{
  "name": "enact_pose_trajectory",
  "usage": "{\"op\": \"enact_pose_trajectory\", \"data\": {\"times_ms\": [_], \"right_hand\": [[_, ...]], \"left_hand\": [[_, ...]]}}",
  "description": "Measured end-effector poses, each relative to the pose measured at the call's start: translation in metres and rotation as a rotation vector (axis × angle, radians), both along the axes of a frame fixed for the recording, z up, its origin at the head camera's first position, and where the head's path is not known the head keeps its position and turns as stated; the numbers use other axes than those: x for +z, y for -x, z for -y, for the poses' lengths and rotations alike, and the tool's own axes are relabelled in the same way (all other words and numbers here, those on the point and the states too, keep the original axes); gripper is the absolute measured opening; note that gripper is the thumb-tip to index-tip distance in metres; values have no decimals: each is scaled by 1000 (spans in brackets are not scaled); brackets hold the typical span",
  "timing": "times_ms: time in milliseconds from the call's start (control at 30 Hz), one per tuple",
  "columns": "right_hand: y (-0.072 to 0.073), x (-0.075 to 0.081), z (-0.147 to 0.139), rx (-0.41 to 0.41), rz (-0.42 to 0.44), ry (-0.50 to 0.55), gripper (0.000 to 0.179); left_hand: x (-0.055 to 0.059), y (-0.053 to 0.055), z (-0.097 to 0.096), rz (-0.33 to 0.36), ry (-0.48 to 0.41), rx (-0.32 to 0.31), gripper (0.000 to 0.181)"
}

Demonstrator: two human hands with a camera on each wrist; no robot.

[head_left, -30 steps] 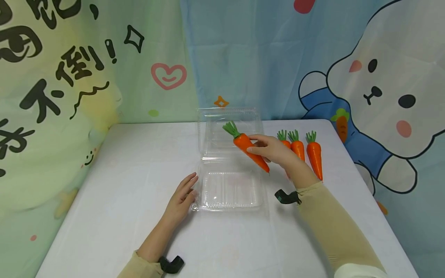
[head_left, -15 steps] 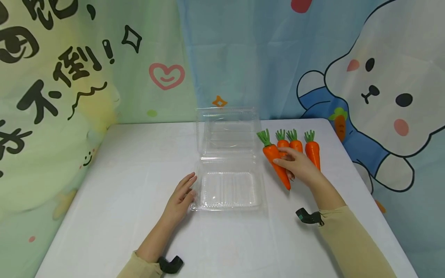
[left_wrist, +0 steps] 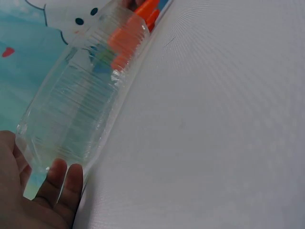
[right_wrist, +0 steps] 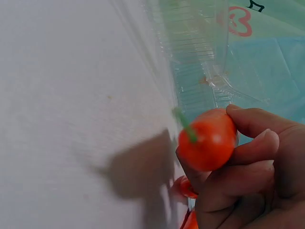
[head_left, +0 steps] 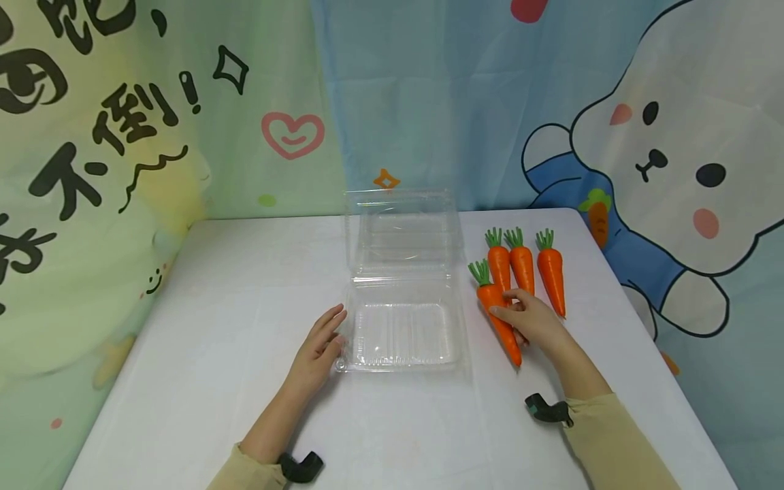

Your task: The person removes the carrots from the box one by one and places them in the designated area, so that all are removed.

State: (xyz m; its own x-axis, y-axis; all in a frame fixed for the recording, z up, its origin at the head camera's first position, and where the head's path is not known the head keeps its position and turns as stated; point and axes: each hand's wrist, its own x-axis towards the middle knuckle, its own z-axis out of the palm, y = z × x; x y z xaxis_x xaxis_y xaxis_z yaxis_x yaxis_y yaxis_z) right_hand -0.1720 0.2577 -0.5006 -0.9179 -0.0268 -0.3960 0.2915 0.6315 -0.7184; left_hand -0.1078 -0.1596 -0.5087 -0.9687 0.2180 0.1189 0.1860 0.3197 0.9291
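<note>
My right hand (head_left: 531,317) pinches an orange carrot (head_left: 497,318) with green tops, thumb on one side and fingers on the other. The carrot slants, tip toward me, just right of a clear plastic clamshell box (head_left: 404,333) standing with its lid raised. In the right wrist view its tapered end (right_wrist: 209,143) points at the camera, over a shadow on the tabletop. At the box's left side rests my left hand (head_left: 318,354), fingers loosely extended; in the left wrist view its fingertips (left_wrist: 59,167) meet the box wall. Three more carrots (head_left: 551,272) lie behind the right hand.
A white-covered table (head_left: 245,286) carries everything. Behind it hangs a printed cloth (head_left: 429,102) with a bear-like figure and lettering. A black wrist mount (head_left: 548,410) sits at my right sleeve, another (head_left: 301,467) at my left.
My right hand has carried the carrot from over the box rightward and toward me, to beside the other carrots. My left hand has stayed at the box's left side.
</note>
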Motion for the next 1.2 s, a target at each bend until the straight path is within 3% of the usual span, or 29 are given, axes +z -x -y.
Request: {"op": "enact_pose_trajectory", "data": {"times_ms": [733, 967, 1200], "right_hand": [[-8, -7, 11, -22, -43, -164, 70], [-10, -6, 11, -18, -50, -189, 71], [-13, 10, 11, -1, -43, -296, 71]], "left_hand": [[0, 0, 1, 1, -11, -1, 48], [-31, 11, 6, -13, 2, 11, 49], [-35, 13, 9, -62, 9, 10, 47]]}}
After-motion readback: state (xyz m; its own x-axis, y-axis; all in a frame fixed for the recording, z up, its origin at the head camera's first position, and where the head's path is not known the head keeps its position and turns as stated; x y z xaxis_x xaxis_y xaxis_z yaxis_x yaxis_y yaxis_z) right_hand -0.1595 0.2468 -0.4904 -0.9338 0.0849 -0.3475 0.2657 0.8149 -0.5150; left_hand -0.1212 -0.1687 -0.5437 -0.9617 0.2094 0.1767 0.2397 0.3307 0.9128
